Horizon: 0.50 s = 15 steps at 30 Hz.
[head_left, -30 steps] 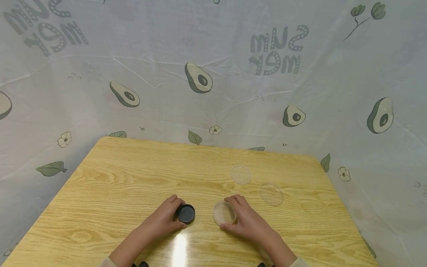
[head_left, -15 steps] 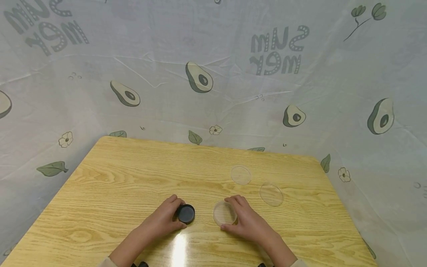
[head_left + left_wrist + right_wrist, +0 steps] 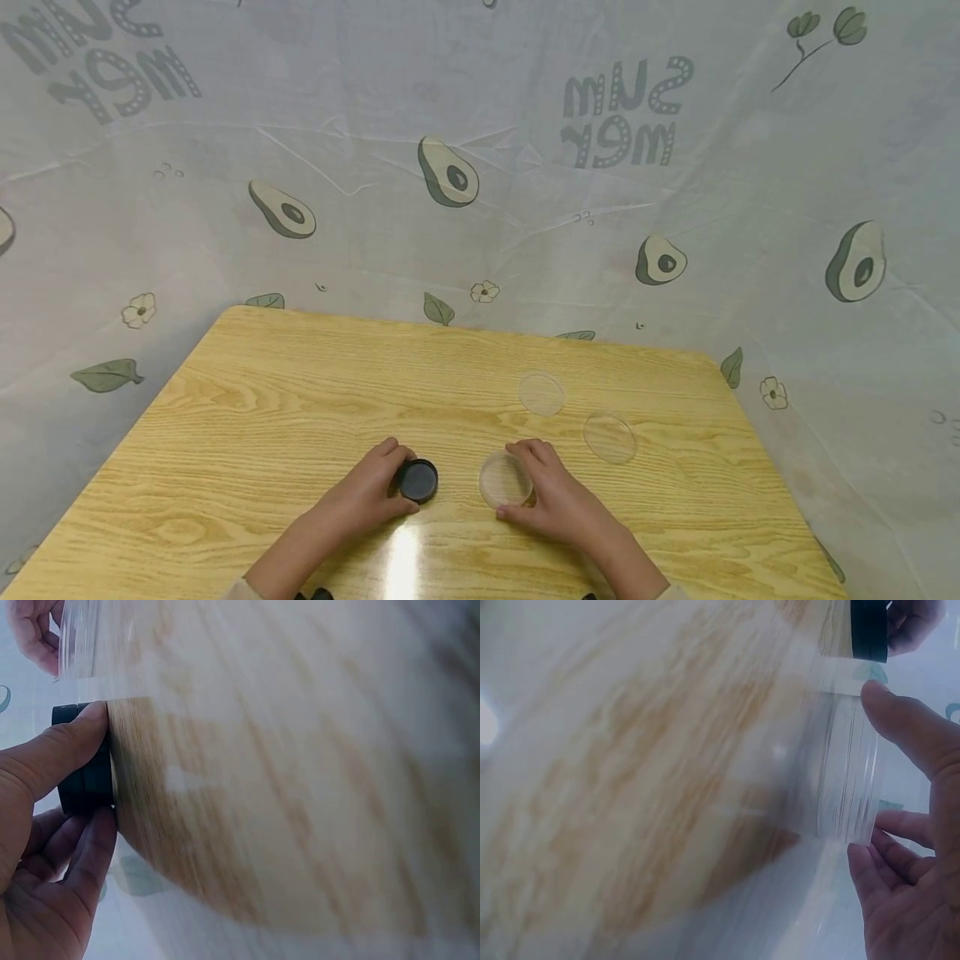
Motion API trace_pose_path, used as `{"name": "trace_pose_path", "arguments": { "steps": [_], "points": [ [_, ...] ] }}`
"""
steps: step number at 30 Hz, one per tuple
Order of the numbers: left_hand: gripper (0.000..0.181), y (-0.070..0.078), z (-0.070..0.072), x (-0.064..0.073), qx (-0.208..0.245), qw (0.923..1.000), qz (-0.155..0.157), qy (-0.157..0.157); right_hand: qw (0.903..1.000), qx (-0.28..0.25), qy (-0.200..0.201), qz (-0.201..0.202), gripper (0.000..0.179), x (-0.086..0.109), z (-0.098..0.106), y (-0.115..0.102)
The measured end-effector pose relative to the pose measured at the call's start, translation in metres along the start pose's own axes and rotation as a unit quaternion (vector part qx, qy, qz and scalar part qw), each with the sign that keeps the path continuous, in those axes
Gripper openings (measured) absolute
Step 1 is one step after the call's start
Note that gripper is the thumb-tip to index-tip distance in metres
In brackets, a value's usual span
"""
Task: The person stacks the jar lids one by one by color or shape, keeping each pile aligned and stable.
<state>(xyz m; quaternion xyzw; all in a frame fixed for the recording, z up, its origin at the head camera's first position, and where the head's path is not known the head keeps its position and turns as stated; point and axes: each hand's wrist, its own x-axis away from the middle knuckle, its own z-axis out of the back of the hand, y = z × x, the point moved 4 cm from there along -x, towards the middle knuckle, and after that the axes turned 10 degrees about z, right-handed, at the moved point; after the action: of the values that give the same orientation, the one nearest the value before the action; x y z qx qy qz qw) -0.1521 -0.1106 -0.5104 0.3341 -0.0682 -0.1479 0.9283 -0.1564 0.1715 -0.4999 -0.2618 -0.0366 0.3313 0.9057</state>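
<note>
My left hand [image 3: 375,483] grips a short black round piece [image 3: 418,482] between thumb and fingers, low at the table. Its flat top has a raised rim, and a seam runs round its side [image 3: 86,772] in the left wrist view. To the right, my right hand [image 3: 551,492] holds a wider clear round piece [image 3: 498,481] by its sides. Several ridges show along the clear wall [image 3: 847,772] in the right wrist view. A small gap of bare wood separates the two pieces. Palms hide part of each piece's outer side.
Two thin clear discs lie on the wooden table [image 3: 300,400] beyond my right hand: a farther disc [image 3: 542,393] and a nearer disc [image 3: 610,437]. A pale curtain [image 3: 360,125] printed with avocados hangs behind and beside the table.
</note>
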Motion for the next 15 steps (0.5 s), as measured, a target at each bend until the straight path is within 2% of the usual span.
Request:
{"name": "trace_pose_path", "arguments": {
  "steps": [8,15],
  "points": [
    [0.051,0.0,-0.001,-0.001,0.001,1.0,0.001,-0.001,0.9998,-0.01,0.015,-0.01,0.094,0.001,0.005,0.004],
    [0.05,-0.001,-0.002,-0.001,0.005,1.0,0.0,-0.004,0.9984,-0.035,0.034,-0.03,0.085,0.004,0.013,0.019]
  ]
}}
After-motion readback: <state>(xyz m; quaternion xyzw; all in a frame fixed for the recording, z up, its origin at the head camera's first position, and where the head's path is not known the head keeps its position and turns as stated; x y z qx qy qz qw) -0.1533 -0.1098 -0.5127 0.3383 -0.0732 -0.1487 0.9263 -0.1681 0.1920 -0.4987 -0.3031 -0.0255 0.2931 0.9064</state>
